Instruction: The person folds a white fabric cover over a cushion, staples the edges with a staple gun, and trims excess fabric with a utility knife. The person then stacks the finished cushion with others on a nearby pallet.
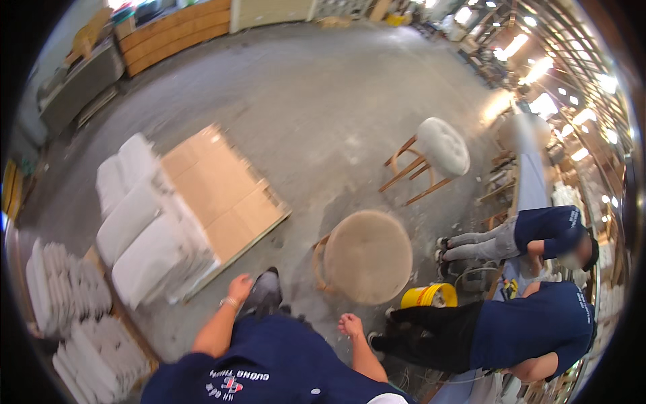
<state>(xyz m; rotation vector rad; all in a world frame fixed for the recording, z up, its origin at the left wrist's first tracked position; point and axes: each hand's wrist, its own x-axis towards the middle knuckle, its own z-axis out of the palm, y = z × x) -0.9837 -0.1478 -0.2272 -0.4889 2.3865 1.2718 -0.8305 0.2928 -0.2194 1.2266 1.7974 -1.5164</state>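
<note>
My left hand (240, 287) hangs at my side above my dark shoe (268, 286), its fingers loosely bent and nothing visible in them. On the other side, my right hand (350, 326) is held low in front of me, also empty, with half-curled fingers. Nearest to it stands a stool (368, 257) with a round beige cushioned seat and wooden legs; the hand is apart from it. Farther off is a second stool (443, 148), its pale grey seat tufted and its wooden legs showing.
Stacked pale cushions (145, 225) and flat cardboard (219, 182) lie on a pallet at left. More grey padded pieces (67, 289) are piled at far left. A yellow bucket (428, 296) stands right of the near stool. Two people (531, 330) work at a long bench (531, 182).
</note>
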